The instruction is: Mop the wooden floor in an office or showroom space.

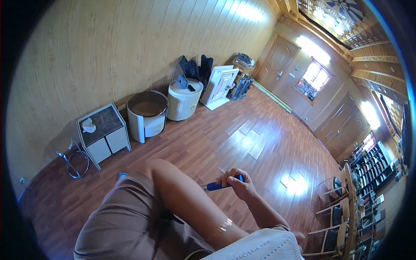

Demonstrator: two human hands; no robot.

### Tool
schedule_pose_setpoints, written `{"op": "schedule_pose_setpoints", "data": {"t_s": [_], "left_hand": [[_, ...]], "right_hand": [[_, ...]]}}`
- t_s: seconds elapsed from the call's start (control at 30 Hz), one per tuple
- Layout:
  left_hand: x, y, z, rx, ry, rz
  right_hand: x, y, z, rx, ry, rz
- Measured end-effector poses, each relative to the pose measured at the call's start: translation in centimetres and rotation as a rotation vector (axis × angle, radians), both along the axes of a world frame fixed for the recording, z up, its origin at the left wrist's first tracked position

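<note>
My right hand (237, 183) is closed round the blue handle (215, 186) of a screwdriver. The tool's thin shaft points left and passes out of sight behind my bare left arm (186, 195). That arm crosses in front of my brown trousers (123, 212), with its elbow bent at the upper left. My left hand does not show; the arm and trousers hide where it is. What the screwdriver's tip touches, if anything, is hidden too.
Along the wooden wall stand a low cabinet (97, 130) with a crumpled white item, an open-topped round cabinet (138, 125), another round cabinet (175, 102) and white panels (216, 89). A chrome stool frame (77, 162) stands far left. Chairs (331, 232) line a long table at right.
</note>
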State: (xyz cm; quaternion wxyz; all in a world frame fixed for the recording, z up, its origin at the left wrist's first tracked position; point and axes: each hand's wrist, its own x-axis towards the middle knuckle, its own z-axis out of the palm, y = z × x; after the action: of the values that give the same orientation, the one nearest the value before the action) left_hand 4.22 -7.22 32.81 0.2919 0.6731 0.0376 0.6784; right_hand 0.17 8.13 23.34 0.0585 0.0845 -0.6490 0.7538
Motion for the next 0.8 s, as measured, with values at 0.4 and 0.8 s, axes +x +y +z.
{"op": "schedule_pose_setpoints", "data": {"t_s": [0.4, 0.8], "left_hand": [[-17.8, -12.6, -21.4, -1.137, 0.279, 1.073], [-15.9, -10.4, -31.8, -1.404, 0.45, 1.449]], "right_hand": [[-0.7, -1.8, -1.1, -0.146, 0.174, 0.016], [-0.7, -3.2, 2.2, -0.097, 0.275, 0.124]]}}
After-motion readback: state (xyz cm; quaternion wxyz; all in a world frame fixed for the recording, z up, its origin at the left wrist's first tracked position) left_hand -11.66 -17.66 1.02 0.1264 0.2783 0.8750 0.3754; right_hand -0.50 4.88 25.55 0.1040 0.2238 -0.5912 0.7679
